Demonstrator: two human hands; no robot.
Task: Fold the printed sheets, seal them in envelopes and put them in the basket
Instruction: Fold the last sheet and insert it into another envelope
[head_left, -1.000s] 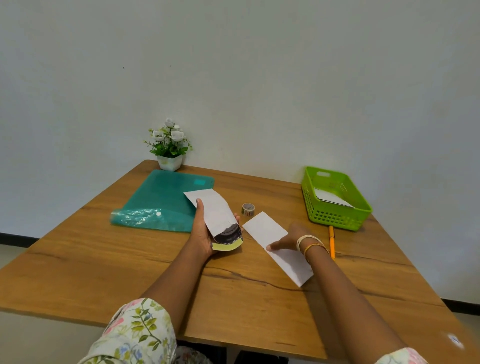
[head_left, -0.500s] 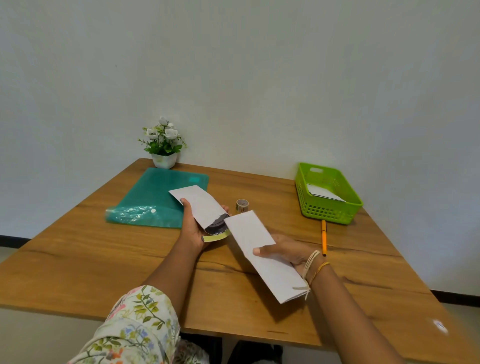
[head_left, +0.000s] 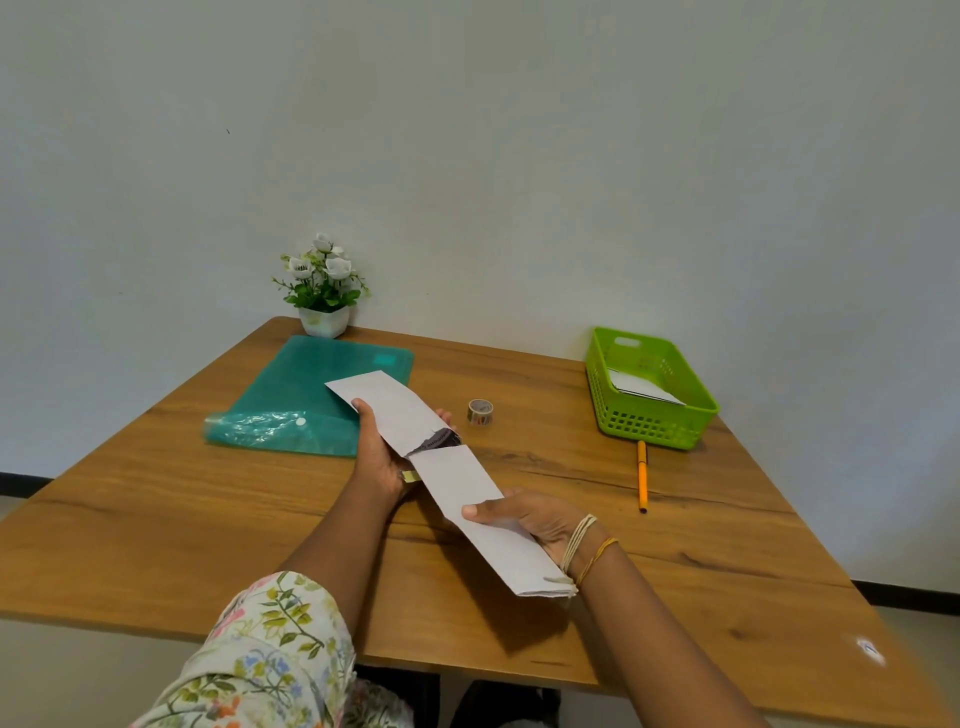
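A wooden table (head_left: 156, 519) stands against a white wall. Near its far left corner sits a small white pot of white flowers (head_left: 323, 291). Just in front of the pot lies a teal plastic folder (head_left: 301, 400) with a white snap button.

The left hand (head_left: 382, 457) is above the middle of the table. Its thumb and fingers are curled around a white envelope (head_left: 389, 410), and the envelope's far end sticks out over the folder. The open mouth of the envelope looks dark inside and points toward the person. A bit of yellow shows under this hand, but it is too small to tell what it is.

The right hand (head_left: 530, 519) grips a folded sheet (head_left: 483, 514) of white paper, thumb on top and fingers under it. The far tip of the sheet is right at the envelope's mouth. I cannot tell if it is inside. The right wrist has thread bands on it.

A little roll of tape (head_left: 480, 412) stands on the table beyond the hands. An orange pen (head_left: 642, 475) lies closer to the right edge. Just behind the pen, near the far right corner, sits a green basket (head_left: 649, 421) with white paper inside.
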